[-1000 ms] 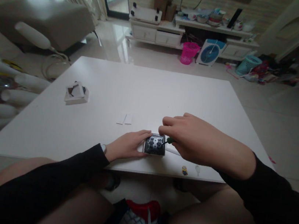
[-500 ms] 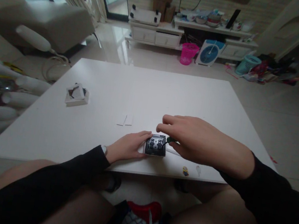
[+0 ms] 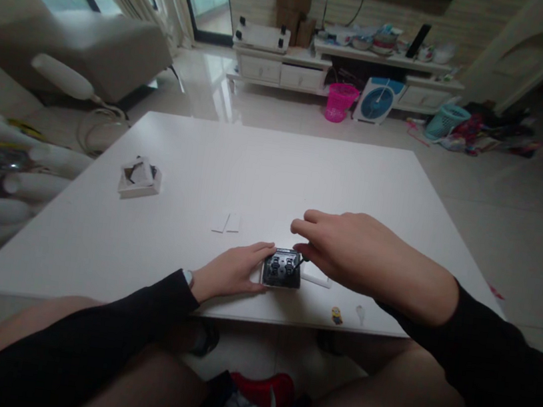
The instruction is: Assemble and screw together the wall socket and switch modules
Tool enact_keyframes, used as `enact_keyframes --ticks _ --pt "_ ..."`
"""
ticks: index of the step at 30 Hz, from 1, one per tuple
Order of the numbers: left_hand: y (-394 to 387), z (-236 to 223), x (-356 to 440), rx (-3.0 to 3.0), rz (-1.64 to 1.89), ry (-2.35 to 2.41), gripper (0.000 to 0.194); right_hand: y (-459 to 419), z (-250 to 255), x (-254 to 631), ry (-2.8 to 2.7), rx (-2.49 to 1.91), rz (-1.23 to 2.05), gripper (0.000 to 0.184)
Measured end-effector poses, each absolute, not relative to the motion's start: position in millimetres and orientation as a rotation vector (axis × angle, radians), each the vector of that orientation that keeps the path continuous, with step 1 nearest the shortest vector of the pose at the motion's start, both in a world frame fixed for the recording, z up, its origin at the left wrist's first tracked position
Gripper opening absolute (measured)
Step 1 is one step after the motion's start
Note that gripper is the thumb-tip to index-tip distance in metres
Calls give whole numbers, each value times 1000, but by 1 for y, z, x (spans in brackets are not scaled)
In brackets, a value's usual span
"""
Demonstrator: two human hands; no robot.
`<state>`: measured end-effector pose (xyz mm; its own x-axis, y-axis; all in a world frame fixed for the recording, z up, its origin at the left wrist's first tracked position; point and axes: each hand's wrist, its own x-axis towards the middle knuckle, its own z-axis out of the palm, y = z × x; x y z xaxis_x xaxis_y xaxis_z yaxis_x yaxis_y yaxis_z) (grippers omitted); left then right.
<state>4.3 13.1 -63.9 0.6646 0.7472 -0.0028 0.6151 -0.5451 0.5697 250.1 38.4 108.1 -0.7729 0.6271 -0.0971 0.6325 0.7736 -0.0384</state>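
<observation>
A square wall switch [image 3: 282, 270] with a black inner face and pale sides sits near the table's front edge. My left hand [image 3: 237, 267] grips its left side, fingers at the upper corner and thumb at the lower one. My right hand [image 3: 333, 246] is closed around a small screwdriver [image 3: 300, 261]; the shaft slants down to the right part of the switch face, and most of the handle is hidden by the fingers. Under that hand lies a flat white plate [image 3: 316, 277]. Two thin white pieces [image 3: 226, 223] rest side by side beyond my left hand.
At the left of the white table [image 3: 276, 170] stands an open white box [image 3: 139, 179] with parts inside. A minion sticker [image 3: 336, 315] and a small pale sticker [image 3: 360, 314] are near the front edge. Beyond the table are a pink basket [image 3: 340, 102] and a fan [image 3: 377, 101].
My right hand has turned a little on the screwdriver, and its handle is now more covered by the fingers. More of the white plate shows. The left hand keeps its grip; the view has tilted slightly.
</observation>
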Motion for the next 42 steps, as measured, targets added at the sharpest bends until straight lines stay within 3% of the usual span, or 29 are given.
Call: enact_keyframes --ticks 6,10,13,18,23,27,32,37,42 --pt "13 -66 4 2345 344 1055 74 39 110 250 2961 802 -283 27" --pt "13 -65 4 2348 323 1064 76 38 107 249 2899 1000 -177 14" --pt "13 -65 4 2353 323 1063 77 38 106 249 2869 1071 -53 16" --pt "13 -63 4 2346 328 1062 74 38 111 250 2917 861 -197 28" --pt "13 -64 4 2348 330 1057 77 36 107 247 2864 1052 -48 12" --pt "13 -64 5 2347 323 1065 77 36 105 248 2857 1049 19 13" --pt "13 -61 6 2333 337 1063 75 37 111 251 2916 878 -148 28" --pt "13 -63 5 2335 348 1046 75 37 108 248 2859 1031 -86 11" --pt "13 -64 4 2328 340 1052 76 36 110 246 2838 1050 -5 15"
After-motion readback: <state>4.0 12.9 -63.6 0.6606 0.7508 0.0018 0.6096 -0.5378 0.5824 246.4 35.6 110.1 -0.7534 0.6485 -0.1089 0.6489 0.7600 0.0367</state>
